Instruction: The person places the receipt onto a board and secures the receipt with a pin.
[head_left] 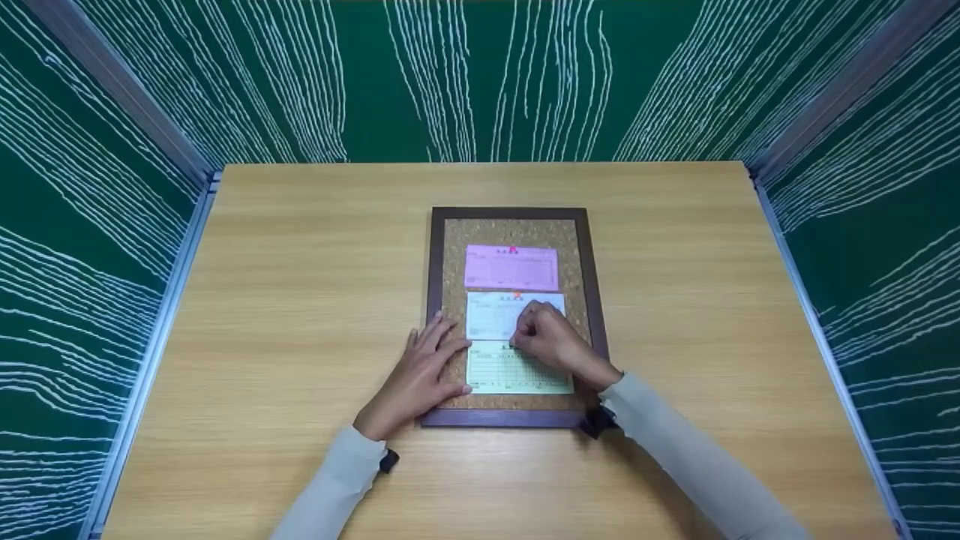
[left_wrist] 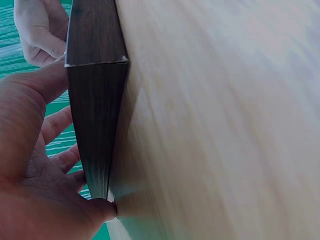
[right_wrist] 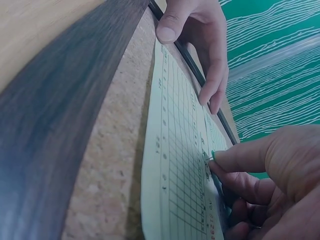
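A framed cork board [head_left: 457, 232] lies on the table with three printed slips in a column. The pink slip [head_left: 510, 270] and the white slip [head_left: 487, 319] each have a red or orange pin at the top. Below them lies the green slip [head_left: 517, 375]. With thumb and index finger, my right hand [head_left: 553, 337] pinches a small green push pin [right_wrist: 213, 155] at the green slip's top edge. My left hand [head_left: 416, 375] spreads over the frame's left side, its thumb and a fingertip touching the green slip's left edge.
The wooden table [head_left: 315, 247] extends around the board on all sides. Green panels with white wavy lines [head_left: 405, 82] stand at the back and both sides. The dark wooden frame [left_wrist: 95, 110] forms a raised edge. A black band [head_left: 388, 460] sits at the left wrist.
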